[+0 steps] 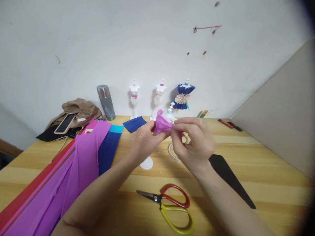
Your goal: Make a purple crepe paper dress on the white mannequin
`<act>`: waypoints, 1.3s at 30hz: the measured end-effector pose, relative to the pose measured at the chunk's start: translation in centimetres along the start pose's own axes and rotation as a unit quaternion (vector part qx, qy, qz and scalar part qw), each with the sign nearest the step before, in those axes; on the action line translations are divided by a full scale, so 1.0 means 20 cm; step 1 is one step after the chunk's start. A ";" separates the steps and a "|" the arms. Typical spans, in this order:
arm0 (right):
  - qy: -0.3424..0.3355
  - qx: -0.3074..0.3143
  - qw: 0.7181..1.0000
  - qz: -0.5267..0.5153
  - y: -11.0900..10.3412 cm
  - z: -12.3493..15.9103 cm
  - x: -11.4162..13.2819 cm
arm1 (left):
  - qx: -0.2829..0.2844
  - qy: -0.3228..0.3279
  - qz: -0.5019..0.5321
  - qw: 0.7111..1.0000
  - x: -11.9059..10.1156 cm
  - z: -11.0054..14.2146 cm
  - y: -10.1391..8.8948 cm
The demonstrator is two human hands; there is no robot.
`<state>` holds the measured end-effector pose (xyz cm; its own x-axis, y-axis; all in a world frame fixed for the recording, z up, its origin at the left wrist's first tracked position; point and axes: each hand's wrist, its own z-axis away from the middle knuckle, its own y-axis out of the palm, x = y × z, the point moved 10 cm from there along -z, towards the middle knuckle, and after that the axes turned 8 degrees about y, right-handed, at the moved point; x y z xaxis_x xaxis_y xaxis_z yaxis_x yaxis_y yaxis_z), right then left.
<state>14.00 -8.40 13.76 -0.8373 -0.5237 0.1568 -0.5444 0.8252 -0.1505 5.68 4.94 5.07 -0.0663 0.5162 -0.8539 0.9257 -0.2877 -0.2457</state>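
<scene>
Between my hands, in front of me, is a piece of purple crepe paper (162,125), wrapped around or lying against a small white mannequin (169,116) with a light-blue band at its neck. My left hand (147,137) grips the paper from the left, thumb along its lower edge. With fingertips and thumb pinched, my right hand (193,141) holds the paper's right edge. The mannequin's lower part is hidden. Below the hands lie a white disc (147,163) and a white ring (171,152). Scissors (155,198) with red and yellow handles rest nearest me, blades pointing left.
Two white mannequins (134,91) and a third in a blue pleated dress (185,105) stand by the wall. Purple crepe strips (86,160) and blue paper (135,124) lie left. A flask (106,103), phone (65,124) and cloth (81,111) sit behind; a black flat piece (231,180) lies right.
</scene>
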 end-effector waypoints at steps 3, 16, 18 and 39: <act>-0.008 0.000 1.000 -0.005 0.00 0.01 0.01 | 0.001 -0.001 -0.004 1.000 -0.01 0.00 0.00; -0.017 -0.036 0.999 0.022 -0.02 0.02 0.03 | 0.009 -0.004 -0.004 1.000 -0.01 0.00 0.00; -0.006 -0.030 0.999 0.016 -0.02 0.01 0.02 | 0.011 -0.006 -0.008 1.000 -0.01 0.00 0.00; 0.147 0.075 0.985 -0.050 0.09 0.02 -0.15 | 0.062 -0.069 0.160 0.983 0.08 -0.05 -0.01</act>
<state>15.57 -5.35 12.60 -0.7399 -0.4996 0.4506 -0.6437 0.7203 -0.2585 5.82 6.57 4.19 0.1632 0.2704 -0.9488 0.8553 -0.5181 -0.0005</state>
